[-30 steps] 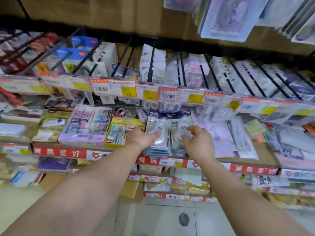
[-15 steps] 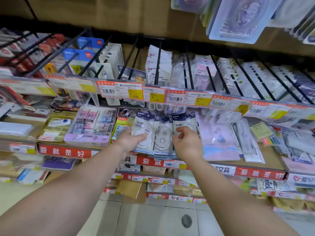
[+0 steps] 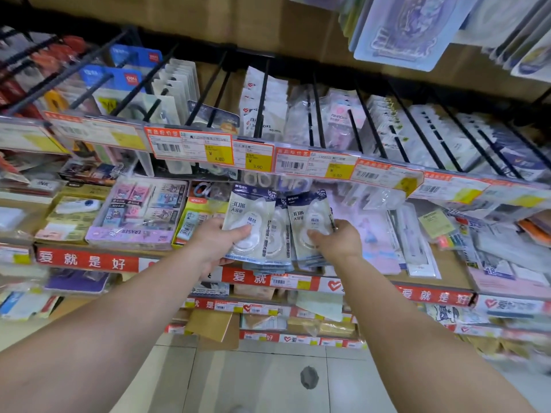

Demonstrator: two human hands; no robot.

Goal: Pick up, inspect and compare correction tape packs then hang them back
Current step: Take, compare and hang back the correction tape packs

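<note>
Correction tape packs [image 3: 278, 228] — clear pouches w/ navy tops, white dispensers inside — fanned in front of the shelf below the price-tag rail [image 3: 313, 162]. Left hand [image 3: 219, 244] grips the leftmost pack, thumb on its face; right hand [image 3: 338, 242] pinches the rightmost. Purple eraser box [image 3: 140, 216] at left — full of small printed erasers.

Both bare forearms stretched forward from the near corners, converging toward the middle. Left hand [image 3: 215, 244] turned palm inward, thumb laid across the front of the left correction tape pack [image 3: 250, 225], fingers curled out of sight behind it. Right hand [image 3: 338, 244] a little to the right and level with the left, thumb pressed on the front of the right correction tape pack [image 3: 310, 223], fingers wrapped round its right edge. Wrists straight, hands apart, neither touching the other.
</note>
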